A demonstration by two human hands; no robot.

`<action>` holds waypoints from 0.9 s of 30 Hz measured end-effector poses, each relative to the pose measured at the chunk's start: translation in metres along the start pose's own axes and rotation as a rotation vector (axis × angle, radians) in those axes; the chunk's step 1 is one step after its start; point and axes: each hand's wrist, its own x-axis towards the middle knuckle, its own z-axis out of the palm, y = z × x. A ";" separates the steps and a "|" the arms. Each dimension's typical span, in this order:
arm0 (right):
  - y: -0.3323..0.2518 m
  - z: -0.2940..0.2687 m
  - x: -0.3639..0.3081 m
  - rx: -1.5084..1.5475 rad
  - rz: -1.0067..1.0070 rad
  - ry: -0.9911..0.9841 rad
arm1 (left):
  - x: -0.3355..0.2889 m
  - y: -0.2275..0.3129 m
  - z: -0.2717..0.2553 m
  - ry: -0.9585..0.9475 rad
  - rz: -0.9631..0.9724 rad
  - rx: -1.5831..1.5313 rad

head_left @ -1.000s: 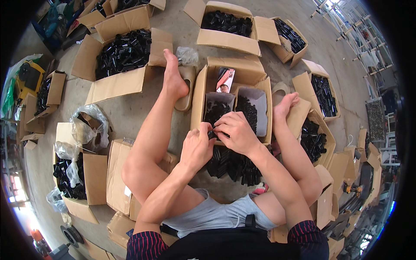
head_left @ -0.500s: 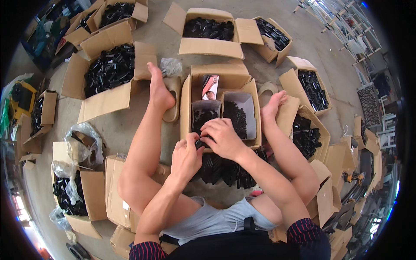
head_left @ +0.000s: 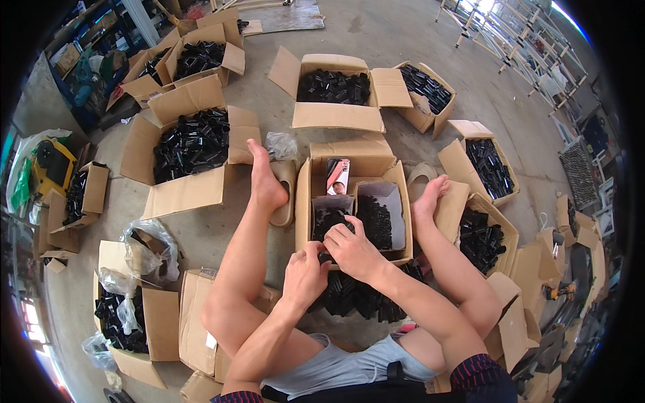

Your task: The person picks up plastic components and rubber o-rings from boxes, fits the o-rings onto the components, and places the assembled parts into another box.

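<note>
Both hands meet over the near edge of an open cardboard box (head_left: 303,208) that stands between my feet. My left hand (head_left: 304,277) is closed in a pinch on a small black plastic part (head_left: 326,257), mostly hidden by fingers. My right hand (head_left: 354,254) bends over the same part, its thumb and fingertips closed against it. Inside the box, a left compartment (head_left: 328,219) and a grey-lined right compartment (head_left: 375,223) hold tiny black pieces. A phone (head_left: 338,177) with a lit screen leans behind the left one. Larger black plastic parts (head_left: 356,299) lie heaped below my hands.
Several open cartons of black plastic parts surround me, including a large one (head_left: 191,144) at the left, one (head_left: 334,87) ahead and one (head_left: 482,238) at the right. Sandals (head_left: 285,195) lie by my bare feet. Plastic bags (head_left: 151,252) and a metal rack (head_left: 517,40) are farther out.
The view has tilted upward, so the boxes and my hands appear lower and slightly to the right. Both hands stay together at the small part, with the fingers shifted a little.
</note>
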 end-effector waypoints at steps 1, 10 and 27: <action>-0.002 -0.002 0.002 -0.050 -0.011 -0.022 | 0.000 0.000 0.000 -0.002 -0.003 0.005; 0.000 -0.001 -0.001 0.079 0.025 -0.006 | -0.001 0.000 -0.003 -0.054 -0.091 0.001; 0.130 0.097 -0.089 0.714 1.128 0.248 | 0.007 -0.037 -0.003 0.043 -0.845 -1.494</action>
